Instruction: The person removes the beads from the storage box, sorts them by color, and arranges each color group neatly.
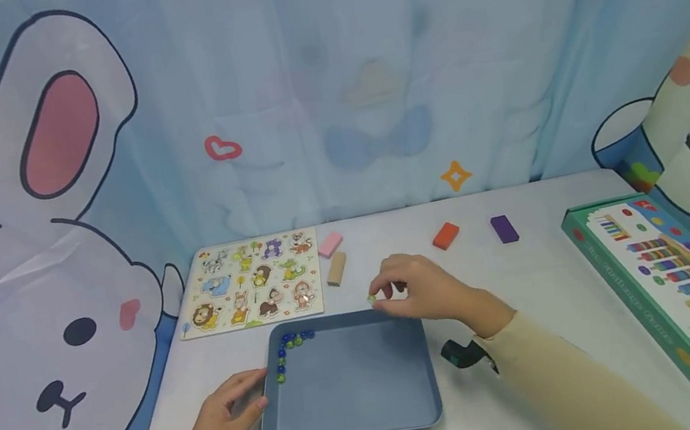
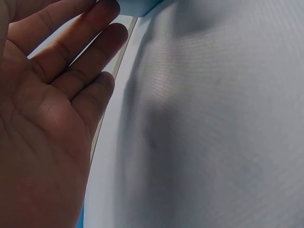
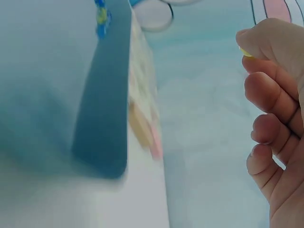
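A blue-grey tray [image 1: 359, 380] lies on the white table. Along its left and far sides runs a bent row of small blue and yellow-green beads [image 1: 282, 353], like glass marbles. My right hand [image 1: 422, 289] is raised over the tray's far right corner, thumb and forefinger pinching a small yellow-green bead [image 1: 371, 299]; in the right wrist view only a yellow sliver of this bead [image 3: 245, 52] shows between the fingertips. At the tray's left wall is my left hand [image 1: 222, 422], its fingers extended against the rim. The left wrist view shows its palm and loosely straight fingers [image 2: 95, 61].
Behind the tray lies an animal puzzle board [image 1: 254, 283]. Near it are a pink block [image 1: 330, 245] and a tan block [image 1: 336, 268]. An orange block [image 1: 446, 235] and a purple block [image 1: 504, 229] lie farther right. A green-edged game box [image 1: 679, 288] occupies the right side.
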`<state>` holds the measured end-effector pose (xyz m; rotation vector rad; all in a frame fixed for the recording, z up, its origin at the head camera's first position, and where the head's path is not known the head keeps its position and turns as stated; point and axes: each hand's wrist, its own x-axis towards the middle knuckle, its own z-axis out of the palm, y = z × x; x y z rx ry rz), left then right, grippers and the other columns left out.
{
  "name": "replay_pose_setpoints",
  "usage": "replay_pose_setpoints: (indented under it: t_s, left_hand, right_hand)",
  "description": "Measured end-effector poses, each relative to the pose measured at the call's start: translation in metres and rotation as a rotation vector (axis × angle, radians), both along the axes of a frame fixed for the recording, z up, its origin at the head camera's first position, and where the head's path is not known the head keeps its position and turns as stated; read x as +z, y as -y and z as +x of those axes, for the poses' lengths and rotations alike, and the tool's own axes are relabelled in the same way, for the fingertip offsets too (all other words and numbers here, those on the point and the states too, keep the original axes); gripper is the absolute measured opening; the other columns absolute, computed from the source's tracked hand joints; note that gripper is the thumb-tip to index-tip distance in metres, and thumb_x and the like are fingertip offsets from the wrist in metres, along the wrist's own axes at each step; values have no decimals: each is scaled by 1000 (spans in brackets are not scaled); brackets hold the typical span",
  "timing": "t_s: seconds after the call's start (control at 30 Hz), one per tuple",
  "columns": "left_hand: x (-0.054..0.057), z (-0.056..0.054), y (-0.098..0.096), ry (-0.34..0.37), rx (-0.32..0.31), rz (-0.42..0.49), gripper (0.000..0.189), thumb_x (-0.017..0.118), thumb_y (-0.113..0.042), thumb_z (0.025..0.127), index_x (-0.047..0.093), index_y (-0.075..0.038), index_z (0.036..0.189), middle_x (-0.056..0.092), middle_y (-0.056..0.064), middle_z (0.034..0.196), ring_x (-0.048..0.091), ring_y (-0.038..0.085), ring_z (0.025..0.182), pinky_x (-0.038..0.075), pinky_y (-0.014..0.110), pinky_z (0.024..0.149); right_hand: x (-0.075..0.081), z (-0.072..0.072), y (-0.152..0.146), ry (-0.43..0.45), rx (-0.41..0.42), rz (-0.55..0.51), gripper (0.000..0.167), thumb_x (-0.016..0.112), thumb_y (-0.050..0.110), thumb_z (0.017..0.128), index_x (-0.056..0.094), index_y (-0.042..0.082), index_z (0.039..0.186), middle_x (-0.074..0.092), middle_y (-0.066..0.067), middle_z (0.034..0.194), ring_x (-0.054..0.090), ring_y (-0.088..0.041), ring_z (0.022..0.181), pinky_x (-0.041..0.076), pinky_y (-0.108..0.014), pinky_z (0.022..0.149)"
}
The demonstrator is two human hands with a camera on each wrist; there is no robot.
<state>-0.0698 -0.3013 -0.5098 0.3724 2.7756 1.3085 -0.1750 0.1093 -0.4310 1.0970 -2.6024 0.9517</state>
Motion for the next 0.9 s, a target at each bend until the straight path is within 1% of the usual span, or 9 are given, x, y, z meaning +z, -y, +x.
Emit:
replay_pose_setpoints:
  t_s: [0.07,0.13,0.27,0.37,0.47,0.57,0.7,0.77,0.9]
  left_hand:
    - [-1,0,0,1,-5,-2,46,75,-26,98,66,-16,142,68,-2,139,58,8,135,47,19,113]
    - [-1,-1,-1,3,-8,-7,46,75,-26,98,66,-17,142,68,-2,139,58,9,135,48,20,113]
    - [1,-1,-2,10,0,-28,46,75,-29,98,66,-18,142,68,-3,139,59,18,136,52,32,115]
    - [1,-1,-2,24,10,-31,45,74,-31,98,67,-19,141,68,-3,139,59,22,136,52,42,115]
    - [2,1,-1,34,17,-33,46,74,-31,98,66,-19,142,68,-3,139,59,25,136,52,46,115]
    - [3,3,-2,40,25,-32,46,74,-31,98,66,-20,142,68,-3,139,59,26,137,52,51,115]
    - [4,3,-3,41,33,-27,45,75,-29,98,66,-20,142,68,-3,140,59,27,137,50,56,115]
    - [4,3,-3,40,34,-28,45,75,-28,98,66,-20,142,68,-3,140,59,26,137,51,54,115]
    - [3,2,-4,43,30,-28,45,75,-29,98,66,-20,142,68,-3,140,59,23,137,52,42,116]
  right_hand:
    - [0,1,-20,-1,-39,-15,14,87,19,86,80,20,97,63,8,78,60,-18,77,56,-24,67]
    - [-5,2,-43,-21,-79,-30,15,88,16,84,80,20,96,62,10,78,59,-19,75,54,-23,65]
    - [-17,5,-86,-40,-209,10,15,88,16,83,79,21,94,59,12,78,56,-16,73,51,-21,64]
    - [-24,10,-113,15,-320,67,13,87,17,85,79,21,95,58,12,78,53,-14,76,48,-21,65]
    - [-32,17,-135,80,-398,114,11,85,19,87,80,20,96,57,10,77,51,-13,77,45,-21,64]
    - [-40,23,-153,123,-440,143,12,85,19,86,80,17,96,57,9,76,51,-14,77,45,-21,63]
    - [-55,25,-170,168,-465,176,12,85,19,86,80,16,97,57,8,76,51,-13,75,45,-21,61]
    - [-62,25,-176,197,-473,191,12,84,19,86,79,16,97,57,9,76,51,-13,75,44,-21,61]
    - [-74,26,-182,257,-487,214,12,83,18,86,79,18,97,58,8,77,52,-12,76,44,-22,62]
